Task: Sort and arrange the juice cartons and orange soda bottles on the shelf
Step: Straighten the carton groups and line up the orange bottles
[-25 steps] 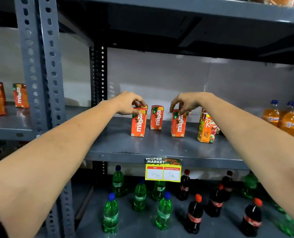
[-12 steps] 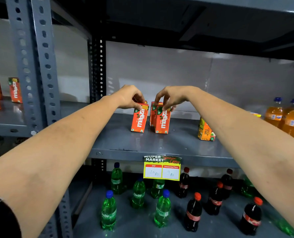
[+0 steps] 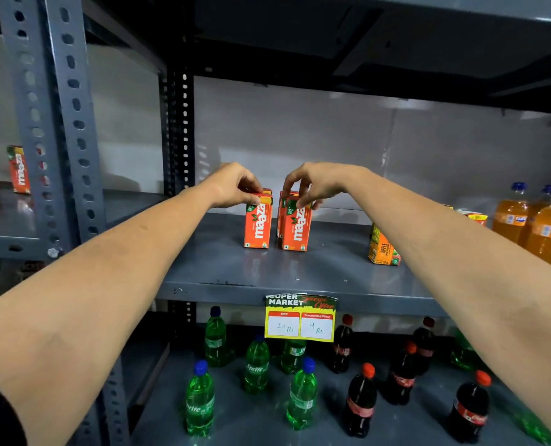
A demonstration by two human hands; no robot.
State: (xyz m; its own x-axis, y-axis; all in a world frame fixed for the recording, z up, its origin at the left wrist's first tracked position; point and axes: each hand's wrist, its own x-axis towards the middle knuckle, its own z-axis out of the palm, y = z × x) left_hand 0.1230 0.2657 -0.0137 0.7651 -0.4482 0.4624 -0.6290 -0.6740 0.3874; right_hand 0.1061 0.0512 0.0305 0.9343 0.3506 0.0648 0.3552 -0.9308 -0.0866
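Observation:
On the grey middle shelf (image 3: 267,272) stand small red-orange Maaza juice cartons. My left hand (image 3: 235,185) pinches the top of the left carton (image 3: 257,227). My right hand (image 3: 313,185) grips the top of the front right carton (image 3: 296,229), which stands close in front of another Maaza carton (image 3: 280,217). An orange apple juice carton (image 3: 382,246) stands further right, partly behind my right forearm. Orange soda bottles (image 3: 538,226) with blue caps cluster at the shelf's far right.
A yellow price tag (image 3: 301,318) hangs from the shelf edge. Below stand green Sprite bottles (image 3: 257,365) and dark cola bottles (image 3: 361,400). More Maaza cartons (image 3: 19,170) sit on the left bay, beyond a perforated grey upright (image 3: 58,123). Another carton (image 3: 475,217) lies behind my right arm.
My right hand carried its Maaza carton leftward from the right, setting it in front of the middle carton. My left hand stayed on the left carton. The view tilted slightly downward.

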